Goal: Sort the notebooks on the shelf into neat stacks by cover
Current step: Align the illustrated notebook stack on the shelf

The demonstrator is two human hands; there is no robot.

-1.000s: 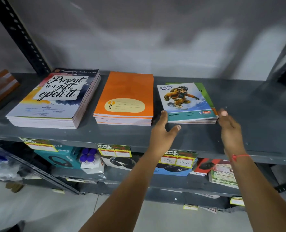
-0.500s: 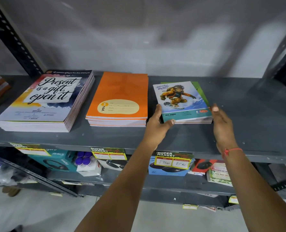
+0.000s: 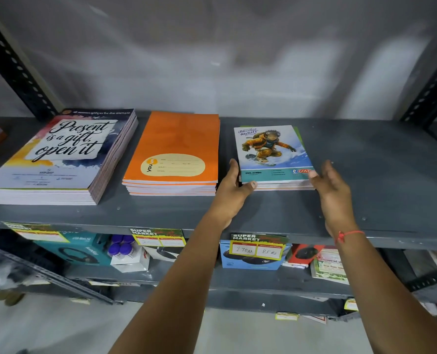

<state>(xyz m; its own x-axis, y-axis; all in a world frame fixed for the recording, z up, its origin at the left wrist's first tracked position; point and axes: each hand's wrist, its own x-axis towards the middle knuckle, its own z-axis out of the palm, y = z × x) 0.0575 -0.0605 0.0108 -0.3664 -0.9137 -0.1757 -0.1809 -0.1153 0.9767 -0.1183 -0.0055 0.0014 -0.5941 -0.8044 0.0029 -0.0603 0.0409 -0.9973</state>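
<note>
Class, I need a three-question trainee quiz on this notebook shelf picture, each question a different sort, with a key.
1. True or false: the orange stack lies between the "Present is a gift" stack and the snowboarder stack.
2. Which stack do the left hand and right hand flank? A orange, B snowboarder, C "Present is a gift".
3. Fill in: a ___ thread circles the right wrist.

Key: 1 true; 2 B; 3 red.
</note>
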